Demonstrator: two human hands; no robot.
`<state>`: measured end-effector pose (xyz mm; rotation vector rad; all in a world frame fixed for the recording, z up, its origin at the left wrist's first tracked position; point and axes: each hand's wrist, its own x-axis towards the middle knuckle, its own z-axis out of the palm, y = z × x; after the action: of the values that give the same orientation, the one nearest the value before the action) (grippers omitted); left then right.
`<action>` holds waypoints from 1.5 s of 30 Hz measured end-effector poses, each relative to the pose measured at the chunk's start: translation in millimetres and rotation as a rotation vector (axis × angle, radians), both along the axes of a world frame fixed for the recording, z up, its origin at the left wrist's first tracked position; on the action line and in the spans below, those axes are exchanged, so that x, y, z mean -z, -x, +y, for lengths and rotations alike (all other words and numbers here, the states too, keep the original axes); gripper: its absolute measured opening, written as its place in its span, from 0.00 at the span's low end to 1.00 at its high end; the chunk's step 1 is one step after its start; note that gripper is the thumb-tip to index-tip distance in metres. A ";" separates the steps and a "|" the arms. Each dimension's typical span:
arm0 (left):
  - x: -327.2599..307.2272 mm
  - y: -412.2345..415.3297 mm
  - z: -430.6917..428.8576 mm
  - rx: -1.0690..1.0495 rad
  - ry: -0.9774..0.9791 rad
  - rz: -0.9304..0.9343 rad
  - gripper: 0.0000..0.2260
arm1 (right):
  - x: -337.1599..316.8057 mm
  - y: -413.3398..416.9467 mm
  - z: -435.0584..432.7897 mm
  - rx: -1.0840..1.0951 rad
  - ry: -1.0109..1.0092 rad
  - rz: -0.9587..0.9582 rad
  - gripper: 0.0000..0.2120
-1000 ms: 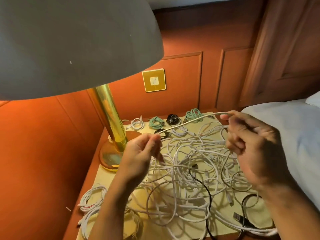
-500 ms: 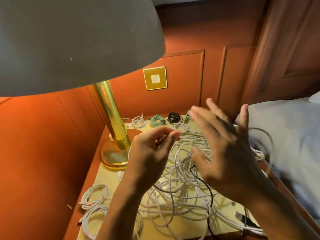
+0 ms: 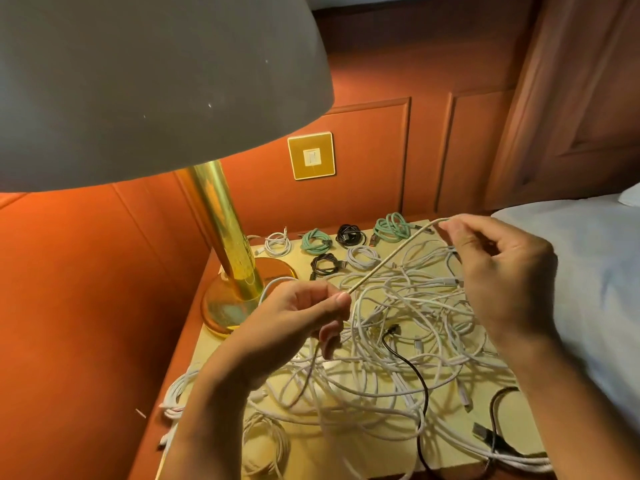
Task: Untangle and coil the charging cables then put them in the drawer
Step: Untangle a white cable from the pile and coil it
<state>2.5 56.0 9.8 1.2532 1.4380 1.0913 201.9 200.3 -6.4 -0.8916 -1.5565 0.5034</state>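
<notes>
This is a bedroom, perhaps in a hotel. A bed (image 3: 588,271) with a pale sheet and the corner of a pillow (image 3: 632,197) lies just beside a small bedside table (image 3: 346,452). A brass lamp (image 3: 221,233) with a wide shade (image 3: 138,81) stands on that table, against orange wood panelling (image 3: 374,154) that bears a gold switch plate (image 3: 310,156).
</notes>
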 end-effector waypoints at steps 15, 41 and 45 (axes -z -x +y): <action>-21.8 11.7 -10.1 -0.268 -0.396 -0.939 0.17 | 21.3 10.0 -18.5 -0.352 0.224 -0.603 0.07; -1.2 6.5 -3.5 0.240 0.075 -0.121 0.13 | 3.4 -1.3 -36.9 -0.460 -0.079 -0.099 0.06; 2.2 4.9 -2.3 0.337 0.106 -0.201 0.15 | 8.5 0.7 -34.4 -0.436 0.018 -0.057 0.08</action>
<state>-2.4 53.7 7.6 1.2195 1.0735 0.8720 201.1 165.8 -14.9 -0.5806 -1.8087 0.8073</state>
